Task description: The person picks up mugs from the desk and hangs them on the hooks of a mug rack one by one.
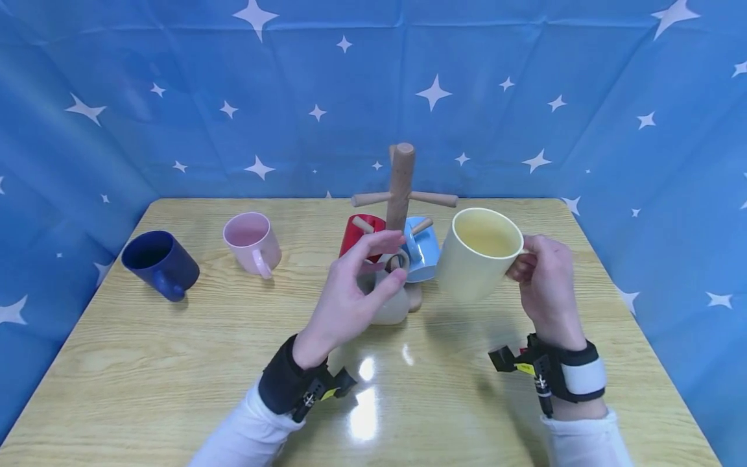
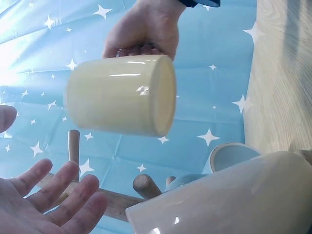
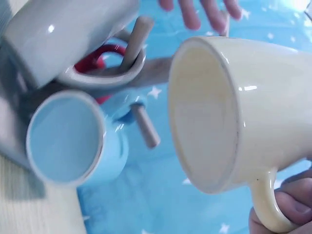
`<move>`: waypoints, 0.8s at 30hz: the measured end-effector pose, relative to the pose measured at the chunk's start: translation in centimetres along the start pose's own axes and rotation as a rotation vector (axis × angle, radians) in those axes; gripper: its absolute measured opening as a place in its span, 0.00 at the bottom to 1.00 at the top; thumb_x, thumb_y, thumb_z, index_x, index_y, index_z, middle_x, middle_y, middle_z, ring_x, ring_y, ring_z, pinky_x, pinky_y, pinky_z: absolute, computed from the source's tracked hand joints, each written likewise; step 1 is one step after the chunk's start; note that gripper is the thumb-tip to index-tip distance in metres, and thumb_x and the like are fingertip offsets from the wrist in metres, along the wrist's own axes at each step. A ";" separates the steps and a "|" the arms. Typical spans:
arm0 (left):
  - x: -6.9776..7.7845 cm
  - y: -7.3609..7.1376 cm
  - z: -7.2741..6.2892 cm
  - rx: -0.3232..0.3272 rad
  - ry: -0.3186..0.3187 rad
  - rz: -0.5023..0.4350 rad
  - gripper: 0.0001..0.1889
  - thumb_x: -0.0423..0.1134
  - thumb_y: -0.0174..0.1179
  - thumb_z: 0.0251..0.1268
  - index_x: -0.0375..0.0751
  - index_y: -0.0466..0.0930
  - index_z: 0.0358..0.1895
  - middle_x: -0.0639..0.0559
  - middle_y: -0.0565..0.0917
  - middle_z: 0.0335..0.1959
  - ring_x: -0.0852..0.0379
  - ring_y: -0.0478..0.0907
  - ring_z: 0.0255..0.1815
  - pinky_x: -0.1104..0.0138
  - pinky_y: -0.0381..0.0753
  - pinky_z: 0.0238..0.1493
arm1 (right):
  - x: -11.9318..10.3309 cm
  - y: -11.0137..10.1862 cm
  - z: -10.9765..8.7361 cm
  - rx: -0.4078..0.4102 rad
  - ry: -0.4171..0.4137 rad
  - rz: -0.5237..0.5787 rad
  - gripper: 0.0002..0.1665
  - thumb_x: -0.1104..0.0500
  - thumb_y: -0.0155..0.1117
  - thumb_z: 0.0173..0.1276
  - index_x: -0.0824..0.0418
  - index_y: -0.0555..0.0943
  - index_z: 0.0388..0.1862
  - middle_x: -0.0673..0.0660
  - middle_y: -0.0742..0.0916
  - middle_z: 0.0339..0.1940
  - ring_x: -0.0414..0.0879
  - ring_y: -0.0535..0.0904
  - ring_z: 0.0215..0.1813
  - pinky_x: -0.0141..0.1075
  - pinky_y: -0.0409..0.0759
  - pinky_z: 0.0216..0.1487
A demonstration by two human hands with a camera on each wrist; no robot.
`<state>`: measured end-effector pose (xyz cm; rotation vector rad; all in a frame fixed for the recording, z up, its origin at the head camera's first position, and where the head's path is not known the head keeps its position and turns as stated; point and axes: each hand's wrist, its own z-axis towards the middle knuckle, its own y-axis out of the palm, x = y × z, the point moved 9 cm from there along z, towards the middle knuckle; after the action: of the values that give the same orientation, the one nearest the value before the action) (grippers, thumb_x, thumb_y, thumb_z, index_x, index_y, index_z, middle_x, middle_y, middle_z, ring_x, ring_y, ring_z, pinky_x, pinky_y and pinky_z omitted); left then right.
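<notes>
My right hand (image 1: 547, 279) grips the handle of a pale yellow mug (image 1: 481, 253), held up to the right of a wooden mug tree (image 1: 401, 181). In the right wrist view, the mug's handle (image 3: 267, 200) is between the curled fingers. My left hand (image 1: 356, 285) is in front of the tree with its fingers spread, holding nothing. Right by it, a white mug (image 1: 392, 310) hangs low on the tree, partly hidden by the hand. Behind are a red mug (image 1: 352, 237) and a light blue mug (image 1: 428, 250), also on low pegs. Both upper side pegs (image 1: 434, 198) are bare.
On the left of the wooden table (image 1: 175, 376) are a dark blue mug (image 1: 169, 266) and a pink mug (image 1: 257, 243). A blue star-patterned cloth (image 1: 373, 97) rises behind the table and along both sides.
</notes>
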<state>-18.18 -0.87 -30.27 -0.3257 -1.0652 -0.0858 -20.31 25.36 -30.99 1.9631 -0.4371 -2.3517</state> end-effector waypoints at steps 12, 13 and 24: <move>-0.6 0.3 0.1 0.001 -0.049 -0.040 0.46 0.74 0.58 0.67 0.42 0.68 0.76 0.40 0.79 0.72 0.39 0.78 0.71 0.41 0.82 0.66 | -1.4 4.1 -1.4 -0.167 -0.057 -0.005 0.31 0.69 0.42 0.77 0.56 0.83 0.17 0.49 0.68 0.13 0.47 0.59 0.20 0.37 0.58 0.25; -0.7 0.3 0.1 0.003 -0.053 -0.042 0.48 0.76 0.58 0.66 0.42 0.67 0.76 0.41 0.78 0.72 0.40 0.78 0.72 0.41 0.82 0.66 | -1.4 4.5 -1.4 -0.172 -0.061 -0.008 0.31 0.69 0.42 0.77 0.56 0.82 0.16 0.50 0.67 0.13 0.47 0.58 0.20 0.38 0.57 0.25; -1.1 0.5 0.0 0.015 -0.082 -0.083 0.57 0.82 0.59 0.57 0.44 0.62 0.80 0.45 0.77 0.73 0.44 0.76 0.74 0.42 0.81 0.69 | -1.3 7.3 -1.7 -0.204 -0.039 0.001 0.27 0.70 0.41 0.75 0.62 0.55 0.13 0.52 0.59 0.16 0.46 0.53 0.20 0.38 0.52 0.26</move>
<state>-18.59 -0.52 -31.33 -0.2735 -1.1605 -0.1392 -19.43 18.30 -28.20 1.8290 -0.1904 -2.3324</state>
